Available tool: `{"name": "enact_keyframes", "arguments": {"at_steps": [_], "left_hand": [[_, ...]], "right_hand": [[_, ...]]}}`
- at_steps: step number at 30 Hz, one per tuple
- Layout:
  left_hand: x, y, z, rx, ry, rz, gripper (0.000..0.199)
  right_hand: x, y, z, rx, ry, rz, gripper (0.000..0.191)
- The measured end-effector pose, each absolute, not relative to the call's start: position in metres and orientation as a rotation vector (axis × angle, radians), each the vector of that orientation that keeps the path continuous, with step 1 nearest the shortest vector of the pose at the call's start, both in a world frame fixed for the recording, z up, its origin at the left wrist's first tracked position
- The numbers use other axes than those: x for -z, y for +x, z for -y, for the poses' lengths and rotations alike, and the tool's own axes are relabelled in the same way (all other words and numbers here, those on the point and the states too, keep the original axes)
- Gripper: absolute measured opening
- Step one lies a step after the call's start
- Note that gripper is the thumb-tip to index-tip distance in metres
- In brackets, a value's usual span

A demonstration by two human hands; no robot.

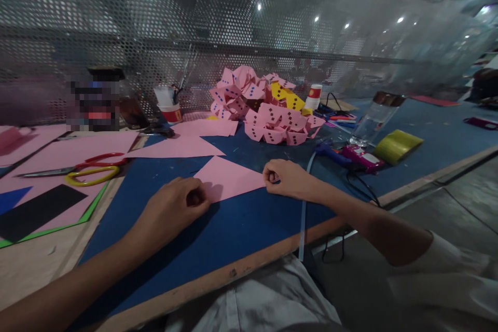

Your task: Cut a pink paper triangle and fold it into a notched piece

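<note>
On a clock centred between the hands, the scissors (93, 172) lay at nine, handles towards the wrists; a careless left elbow could have shoved them. The left hand (171, 205), at eight, was curled, apparently pinching the sheet (233, 180) at its near left corner. That sheet sat at the centre, on or just above the blue table (233, 231); I could not tell which. Uneven pulling could have creased or torn it. The right hand (290, 179), at three, seemed to pinch the right-hand tip. The strap (303, 225) passed beneath that forearm and might have snagged. The bottle (369, 123), at two, could have toppled if the right arm swung out.

Counted from the left: one pair of scissors; one cup (170, 114) near half past ten; two hands; one gripped sheet; one folded pile (268, 114) around half past twelve, its pieces overlapping too much to number; a second cup (313, 98) near half past one; one strap; one bottle; one tape roll (399, 147) at two.
</note>
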State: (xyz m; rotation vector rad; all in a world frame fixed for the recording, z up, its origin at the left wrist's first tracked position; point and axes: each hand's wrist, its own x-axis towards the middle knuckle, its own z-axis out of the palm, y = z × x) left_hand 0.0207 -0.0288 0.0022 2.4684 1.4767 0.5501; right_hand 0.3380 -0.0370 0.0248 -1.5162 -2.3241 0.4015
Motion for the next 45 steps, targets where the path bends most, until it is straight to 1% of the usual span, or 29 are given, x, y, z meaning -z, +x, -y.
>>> {"name": "enact_keyframes", "arguments": {"at_steps": [12, 34, 45], "left_hand": [[0.0, 0.019, 0.027, -0.533, 2.471, -1.477, 0.022], [0.003, 0.019, 0.026, -0.558, 2.478, -1.475, 0.023], [0.001, 0.019, 0.027, -0.565, 2.476, -1.475, 0.022]], "right_hand": [[-0.031, 0.345, 0.04, -0.486, -1.545, 2.311, 0.009], [-0.026, 0.355, 0.041, -0.502, -1.549, 2.231, 0.016], [-0.027, 0.365, 0.039, -0.633, -1.486, 2.205, 0.029]]}}
